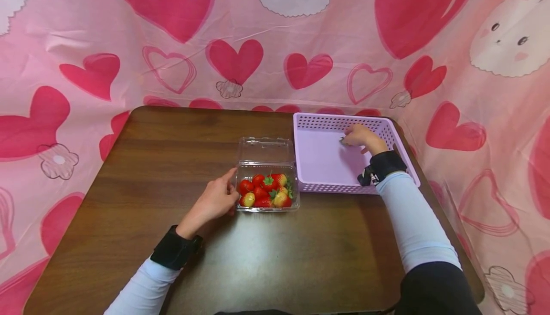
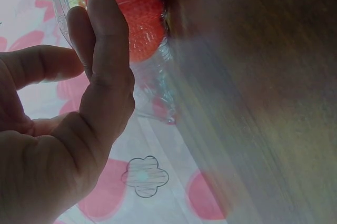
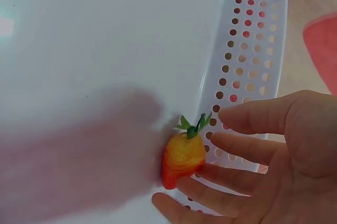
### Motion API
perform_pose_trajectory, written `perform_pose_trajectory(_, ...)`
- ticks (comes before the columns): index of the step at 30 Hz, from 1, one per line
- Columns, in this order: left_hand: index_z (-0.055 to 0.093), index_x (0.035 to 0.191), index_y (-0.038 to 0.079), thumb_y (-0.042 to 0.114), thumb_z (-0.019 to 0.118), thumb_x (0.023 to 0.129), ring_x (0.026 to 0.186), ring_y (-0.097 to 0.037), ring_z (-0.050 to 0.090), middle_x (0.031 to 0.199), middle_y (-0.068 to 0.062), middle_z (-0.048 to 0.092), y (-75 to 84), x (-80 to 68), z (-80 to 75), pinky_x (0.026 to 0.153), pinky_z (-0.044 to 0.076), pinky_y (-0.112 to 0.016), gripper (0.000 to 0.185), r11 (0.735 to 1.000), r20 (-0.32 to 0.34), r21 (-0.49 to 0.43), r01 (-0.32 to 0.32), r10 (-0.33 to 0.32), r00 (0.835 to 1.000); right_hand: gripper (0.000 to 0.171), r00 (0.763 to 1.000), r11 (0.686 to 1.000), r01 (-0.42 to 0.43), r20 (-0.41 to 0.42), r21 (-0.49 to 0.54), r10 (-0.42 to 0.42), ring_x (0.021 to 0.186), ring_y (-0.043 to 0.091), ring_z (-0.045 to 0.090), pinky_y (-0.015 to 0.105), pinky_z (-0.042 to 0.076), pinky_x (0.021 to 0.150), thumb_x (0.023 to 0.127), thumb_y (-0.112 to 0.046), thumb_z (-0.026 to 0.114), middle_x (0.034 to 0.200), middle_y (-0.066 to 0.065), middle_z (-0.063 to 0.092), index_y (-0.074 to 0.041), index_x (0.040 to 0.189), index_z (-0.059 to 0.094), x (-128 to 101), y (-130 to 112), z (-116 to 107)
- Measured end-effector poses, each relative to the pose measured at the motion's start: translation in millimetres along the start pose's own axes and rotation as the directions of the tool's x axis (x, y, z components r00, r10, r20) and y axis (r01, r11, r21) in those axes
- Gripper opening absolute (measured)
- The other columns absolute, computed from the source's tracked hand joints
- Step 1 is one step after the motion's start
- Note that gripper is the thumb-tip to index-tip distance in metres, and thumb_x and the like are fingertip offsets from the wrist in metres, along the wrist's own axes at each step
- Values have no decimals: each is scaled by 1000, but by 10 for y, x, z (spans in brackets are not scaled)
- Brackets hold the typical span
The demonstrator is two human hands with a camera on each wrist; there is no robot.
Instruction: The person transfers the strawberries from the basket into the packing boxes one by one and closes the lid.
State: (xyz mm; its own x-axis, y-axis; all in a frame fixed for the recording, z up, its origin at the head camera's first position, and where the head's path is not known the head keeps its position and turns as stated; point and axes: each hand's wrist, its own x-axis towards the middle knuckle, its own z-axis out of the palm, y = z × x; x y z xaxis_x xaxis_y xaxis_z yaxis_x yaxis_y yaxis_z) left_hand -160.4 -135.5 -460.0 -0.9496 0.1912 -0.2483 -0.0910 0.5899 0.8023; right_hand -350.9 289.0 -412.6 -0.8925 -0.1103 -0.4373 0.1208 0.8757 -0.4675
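Note:
Inside the lilac basket (image 1: 320, 162), my right hand (image 1: 363, 138) hovers with its fingers spread. A strawberry (image 3: 183, 155), yellow near its green leaves and red at the tip, lies against the perforated basket wall. In the right wrist view, the fingers of the right hand (image 3: 253, 166) are beside it and not curled round it. My left hand (image 1: 216, 195) rests at the left side of a clear plastic clamshell box (image 1: 267, 209), index finger extended along its edge. Several strawberries (image 1: 261, 193) fill the box. In the left wrist view, fingers (image 2: 108, 50) touch the box's side.
The box's transparent lid (image 1: 265, 150) is folded back toward the far side. Box and basket stand side by side on a dark brown wooden table (image 1: 180, 148). A pink curtain (image 1: 180, 62) with hearts hangs behind and beside the table.

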Motion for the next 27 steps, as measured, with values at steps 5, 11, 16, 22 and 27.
perform_pose_trajectory(5, 27, 166, 4, 3, 62, 99, 57, -24, 63, 81, -11, 60, 12, -7, -5, 57, 53, -35, 75, 1000, -1, 5, 3, -3, 1000, 56, 999, 999, -30, 23, 9, 30, 120, 45, 51, 64, 57, 86, 98, -16, 57, 133, 31, 49, 12, 145, 45, -26, -7, -24)
perform_pose_trajectory(11, 27, 166, 4, 3, 62, 99, 56, -24, 62, 80, -11, 60, 21, -6, -13, 57, 53, -35, 75, 1000, 1, 6, -5, 5, 1000, 53, 996, 997, -77, 35, 16, 76, 116, 47, 57, 62, 56, 90, 99, -13, 59, 132, 31, 50, 10, 145, 48, -73, -20, -37)
perform_pose_trajectory(16, 27, 166, 4, 3, 62, 99, 57, -24, 63, 81, -11, 60, 13, -6, -11, 58, 53, -35, 75, 1000, 6, 1, 5, -5, 1000, 50, 990, 992, -122, 66, 19, 121, 115, 46, 56, 63, 55, 93, 100, -16, 64, 129, 29, 52, 9, 141, 50, -107, -27, -25)
perform_pose_trajectory(22, 27, 166, 3, 3, 62, 99, 56, -24, 63, 81, -11, 60, 4, -7, -1, 57, 53, -35, 75, 1000, 7, 1, -1, 1, 1000, 45, 983, 989, -134, 118, -67, 141, 116, 47, 58, 62, 52, 96, 97, -17, 69, 125, 26, 58, 7, 134, 56, -84, -15, -4)
perform_pose_trajectory(27, 27, 166, 2, 2, 61, 99, 57, -25, 64, 81, -11, 60, 5, -7, -1, 56, 52, -35, 75, 1000, 5, 4, -5, 5, 1000, 40, 974, 982, -132, 166, -139, 154, 110, 44, 60, 62, 51, 95, 94, -13, 72, 118, 23, 63, 5, 128, 63, -33, -6, 18)
